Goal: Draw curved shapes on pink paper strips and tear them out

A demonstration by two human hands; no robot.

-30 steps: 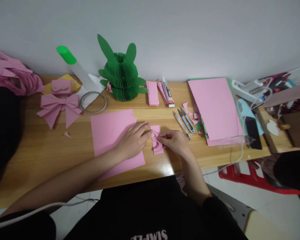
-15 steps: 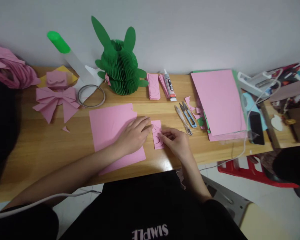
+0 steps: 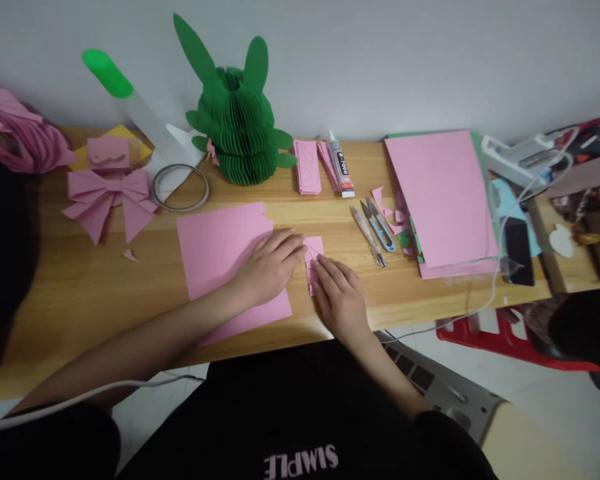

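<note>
A small pink paper strip [image 3: 313, 249] lies on the wooden table [image 3: 80, 293] near the front edge. My right hand [image 3: 339, 297] lies flat over the strip's lower part, fingers stretched out. My left hand [image 3: 270, 265] rests on the right edge of a large pink sheet [image 3: 220, 253], fingers extended, tips touching the strip's left side. Neither hand holds anything up.
A green honeycomb paper rabbit [image 3: 240, 130] stands at the back. A glue tube [image 3: 341, 172], folded pink strips [image 3: 307, 167], snips [image 3: 377, 223], a pen [image 3: 365, 233], a pink paper stack [image 3: 440, 197], a pink bow [image 3: 107, 200], a tape ring [image 3: 181, 187] and a phone [image 3: 519, 250] lie around.
My right hand went from pinching the small strip to lying flat on it, shifting left and toward me. The left hand stayed put. The view tilted slightly.
</note>
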